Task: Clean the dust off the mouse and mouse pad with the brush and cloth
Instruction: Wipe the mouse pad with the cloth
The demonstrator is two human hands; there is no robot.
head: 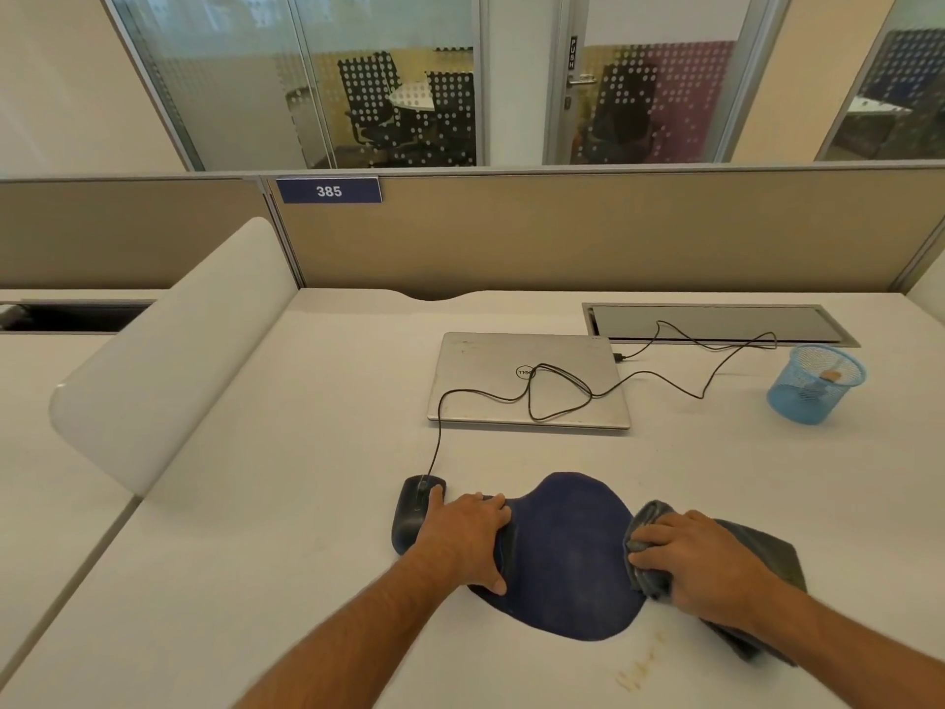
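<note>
Two hands work on a blue pad on a white surface.

The left hand (468, 537) lies flat with straight fingers on the left edge of the pad (567, 555) and presses it down. The right hand (700, 562) has its fingers curled around a dark grey cloth (757, 550) and holds it against the right edge of the pad. The black mouse (415, 514) lies just left of the pad, touching the left hand, and its cable (557, 396) runs far over a closed silver laptop (532, 381). A blue mesh cup (813, 383) stands far right, well apart from the pad.
</note>
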